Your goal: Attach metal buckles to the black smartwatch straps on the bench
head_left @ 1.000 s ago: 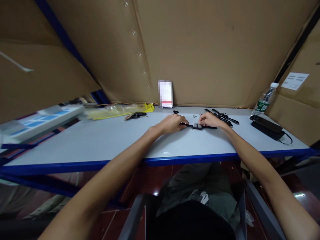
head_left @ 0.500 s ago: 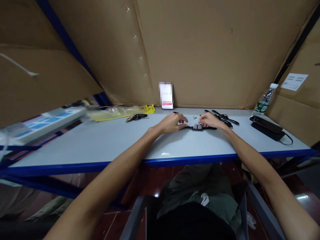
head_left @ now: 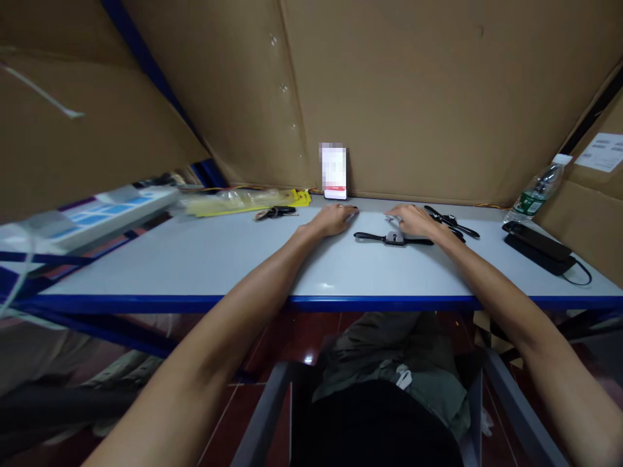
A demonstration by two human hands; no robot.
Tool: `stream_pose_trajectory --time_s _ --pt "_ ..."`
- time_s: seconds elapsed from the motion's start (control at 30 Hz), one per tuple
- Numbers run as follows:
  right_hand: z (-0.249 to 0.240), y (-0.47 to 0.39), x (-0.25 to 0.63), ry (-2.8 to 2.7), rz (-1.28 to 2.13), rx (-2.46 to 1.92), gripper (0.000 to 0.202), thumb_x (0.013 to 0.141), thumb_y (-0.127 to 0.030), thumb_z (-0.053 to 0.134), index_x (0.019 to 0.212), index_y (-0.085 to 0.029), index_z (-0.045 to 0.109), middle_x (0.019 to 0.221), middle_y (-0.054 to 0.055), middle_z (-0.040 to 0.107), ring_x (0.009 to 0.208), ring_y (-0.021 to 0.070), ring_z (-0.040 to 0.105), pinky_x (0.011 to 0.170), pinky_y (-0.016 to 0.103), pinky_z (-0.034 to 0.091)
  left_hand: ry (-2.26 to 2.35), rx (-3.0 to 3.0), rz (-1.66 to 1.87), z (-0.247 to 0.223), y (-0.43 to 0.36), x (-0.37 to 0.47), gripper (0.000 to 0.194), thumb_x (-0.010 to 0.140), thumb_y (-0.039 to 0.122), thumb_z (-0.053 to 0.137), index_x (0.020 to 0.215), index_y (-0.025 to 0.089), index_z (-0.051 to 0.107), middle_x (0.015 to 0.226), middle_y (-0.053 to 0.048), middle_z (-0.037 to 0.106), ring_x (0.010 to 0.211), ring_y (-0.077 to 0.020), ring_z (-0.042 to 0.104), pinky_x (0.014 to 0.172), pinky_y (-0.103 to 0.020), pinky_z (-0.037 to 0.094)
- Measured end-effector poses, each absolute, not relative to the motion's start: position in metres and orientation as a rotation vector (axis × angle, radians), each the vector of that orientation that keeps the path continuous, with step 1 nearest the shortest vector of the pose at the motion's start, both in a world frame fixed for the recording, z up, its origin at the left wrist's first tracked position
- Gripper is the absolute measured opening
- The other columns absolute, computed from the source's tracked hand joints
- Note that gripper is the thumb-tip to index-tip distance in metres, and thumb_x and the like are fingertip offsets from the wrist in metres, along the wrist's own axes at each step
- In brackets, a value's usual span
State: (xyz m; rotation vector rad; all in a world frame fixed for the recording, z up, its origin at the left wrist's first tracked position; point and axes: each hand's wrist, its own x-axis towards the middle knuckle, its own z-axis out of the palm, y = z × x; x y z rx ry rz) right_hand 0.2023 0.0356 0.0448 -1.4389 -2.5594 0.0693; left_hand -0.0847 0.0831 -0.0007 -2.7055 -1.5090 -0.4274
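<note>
A spokeshave [head_left: 394,239] with black handles and a grey metal middle lies flat on the table, and neither hand holds it. Behind it, my right hand [head_left: 413,219] reaches over small silvery metal parts [head_left: 389,219]. Its index finger is stretched out and its thumb is apart; whether a fingertip touches the parts is unclear. My left hand [head_left: 335,219] rests on the table, left of the spokeshave, with its fingers bent together. Something small and dark shows at its fingertips, too small to name. Several more black-handled tools [head_left: 455,224], apparently spokeshaves, lie partly hidden behind my right hand.
A lit phone [head_left: 335,174] leans against the cardboard wall. To the left are yellow-edged plastic bags [head_left: 243,202], a dark small tool [head_left: 276,212] and a white-and-blue box [head_left: 109,217]. A water bottle [head_left: 535,191] and a black case [head_left: 538,248] stand at the right.
Both hands have moved from beside the spokeshave to farther back on the table. The right has left the spokeshave's middle for the small metal parts. The camera view has shifted slightly.
</note>
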Motion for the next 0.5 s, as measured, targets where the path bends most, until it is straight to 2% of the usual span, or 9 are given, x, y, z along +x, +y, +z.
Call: stream_pose_trajectory --time_s 0.1,0.17,0.3,0.4,0.5 --pt "0.041 0.036 0.200 -2.586 -0.050 -1.418 0.051 0.087 -0.003 0.056 0.130 -0.024 0.076 0.141 0.008 0.069 0.124 0.0275 0.064 0.097 0.030 0.046 -1.533 -2.715 -0.525 0.002 0.086 -0.084 0.058 0.077 0.010 0.052 0.131 0.018 0.073 0.132 -0.010 0.072 0.120 -0.0275 0.064 0.102 -0.032 0.048" --pt "0.040 0.033 0.198 -2.561 -0.080 -1.443 0.044 0.087 -0.004 0.057 0.120 -0.023 0.080 0.131 0.009 0.074 0.119 0.0262 0.067 0.094 0.029 0.046 -1.580 -2.714 -0.622 0.005 0.087 -0.087 0.053 0.077 0.012 0.053 0.125 0.016 0.076 0.118 -0.010 0.077 0.106 -0.0256 0.068 0.094 -0.030 0.050" --pt "0.043 0.030 0.199 -2.494 -0.058 -1.533 0.033 0.086 -0.005 0.059 0.101 -0.021 0.083 0.108 0.008 0.080 0.101 0.0225 0.072 0.083 0.026 0.047 -1.605 -2.722 -0.688 0.010 0.085 -0.093 0.056 0.072 0.010 0.058 0.124 0.016 0.077 0.098 -0.008 0.078 0.089 -0.0232 0.067 0.082 -0.028 0.048" --pt "0.044 0.030 0.203 -2.476 -0.032 -1.582 0.032 0.083 -0.004 0.060 0.099 -0.020 0.082 0.099 0.008 0.081 0.090 0.0206 0.072 0.076 0.025 0.045 -1.659 -2.756 -0.631 0.013 0.083 -0.097 0.044 0.068 0.010 0.062 0.107 0.019 0.081 0.085 -0.006 0.076 0.081 -0.0223 0.064 0.076 -0.028 0.045" --pt "0.043 0.031 0.208 -2.484 -0.019 -1.567 0.025 0.083 -0.008 0.064 0.097 -0.018 0.082 0.099 0.010 0.081 0.091 0.0216 0.071 0.075 0.026 0.045 -1.720 -2.719 -0.689 0.015 0.081 -0.101 0.031 0.068 0.016 0.069 0.096 0.020 0.081 0.079 -0.005 0.072 0.078 -0.0215 0.061 0.072 -0.027 0.041"
